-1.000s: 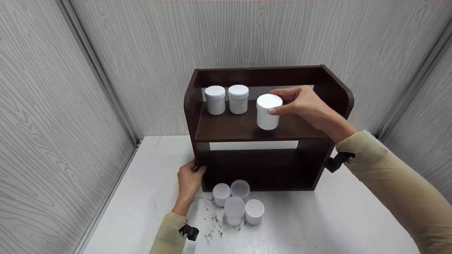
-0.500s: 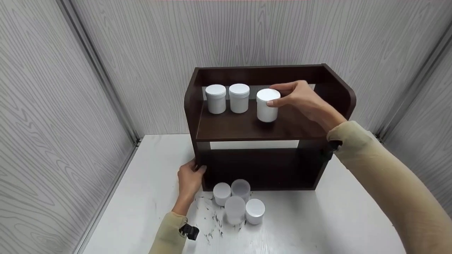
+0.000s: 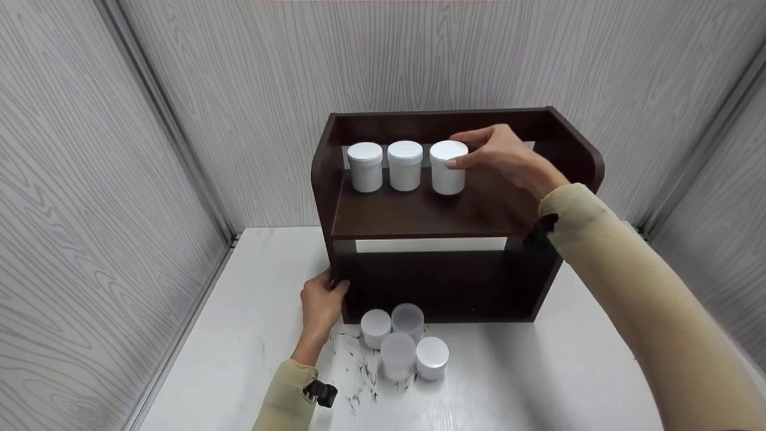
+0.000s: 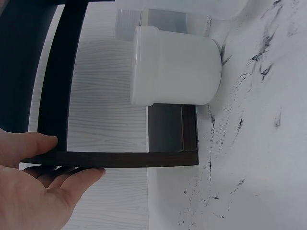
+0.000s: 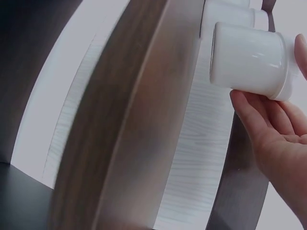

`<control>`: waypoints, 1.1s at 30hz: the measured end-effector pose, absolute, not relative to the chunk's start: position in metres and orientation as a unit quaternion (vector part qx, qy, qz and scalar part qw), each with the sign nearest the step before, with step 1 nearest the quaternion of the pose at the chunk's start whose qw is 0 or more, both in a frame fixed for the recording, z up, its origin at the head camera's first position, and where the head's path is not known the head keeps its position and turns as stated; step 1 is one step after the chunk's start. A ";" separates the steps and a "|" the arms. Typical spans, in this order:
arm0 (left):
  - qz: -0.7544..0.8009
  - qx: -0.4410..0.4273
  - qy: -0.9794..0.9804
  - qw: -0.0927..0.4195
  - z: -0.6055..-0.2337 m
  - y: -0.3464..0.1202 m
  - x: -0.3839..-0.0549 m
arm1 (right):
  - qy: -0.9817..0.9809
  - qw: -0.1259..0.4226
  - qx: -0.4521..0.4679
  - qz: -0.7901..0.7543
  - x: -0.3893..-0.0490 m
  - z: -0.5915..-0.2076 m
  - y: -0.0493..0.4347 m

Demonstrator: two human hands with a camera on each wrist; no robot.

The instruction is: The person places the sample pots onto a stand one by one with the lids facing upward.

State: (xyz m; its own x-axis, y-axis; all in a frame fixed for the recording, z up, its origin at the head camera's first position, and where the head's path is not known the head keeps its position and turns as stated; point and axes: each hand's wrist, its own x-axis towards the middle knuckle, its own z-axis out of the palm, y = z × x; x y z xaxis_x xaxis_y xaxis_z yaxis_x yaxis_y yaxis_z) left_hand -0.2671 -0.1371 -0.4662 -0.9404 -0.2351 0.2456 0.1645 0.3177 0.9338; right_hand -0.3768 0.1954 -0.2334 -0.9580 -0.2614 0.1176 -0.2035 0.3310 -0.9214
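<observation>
A dark brown two-tier shelf (image 3: pixel 389 220) stands on the white table. My right hand (image 3: pixel 498 154) pinches a white lidded jar (image 3: pixel 447 178) by its lid, thumb in front and fingers behind, upright close over the upper board. To its left, two matching jars, one at the end (image 3: pixel 366 173) and one in the middle (image 3: pixel 405 172), stand in a row. In the right wrist view the fingers (image 5: pixel 252 115) lie along the side of the held jar (image 5: pixel 249 60). My left hand (image 3: pixel 321 306) grips the shelf's left side panel (image 4: pixel 124 159), thumb on one face and fingers on the other.
In front of the shelf stand two white lidded jars, one left (image 3: pixel 376 328) and one right (image 3: pixel 432 359), beside two translucent cups, front (image 3: pixel 398 358) and back (image 3: pixel 407 320). Dark scuff marks streak the table (image 3: pixel 257 353). Wood-patterned panels (image 3: pixel 239 72) rise behind and at both sides.
My right hand has carried the jar back and slightly left, deeper over the upper board and nearer the two jars there. The left hand keeps its grip in the same place.
</observation>
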 end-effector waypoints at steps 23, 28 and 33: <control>-0.581 0.028 -0.797 0.164 -0.465 -0.139 -0.263 | 0.802 0.084 -0.113 -0.580 -0.398 -0.235 0.193; -0.580 0.028 -0.797 0.165 -0.465 -0.138 -0.263 | 0.794 0.092 -0.108 -0.591 -0.400 -0.235 0.193; -0.580 0.023 -0.797 0.167 -0.463 -0.137 -0.263 | 0.785 0.096 -0.100 -0.604 -0.402 -0.237 0.195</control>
State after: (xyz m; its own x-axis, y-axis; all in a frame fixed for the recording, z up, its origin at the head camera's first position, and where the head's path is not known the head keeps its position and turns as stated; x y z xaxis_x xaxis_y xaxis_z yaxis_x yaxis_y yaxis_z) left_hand -0.2627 -0.1374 -0.4634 -0.9431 -0.2303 0.2397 0.1575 0.3251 0.9324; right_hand -0.4024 0.1946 -0.2369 -0.9613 -0.2740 -0.0297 -0.0414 0.2500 -0.9674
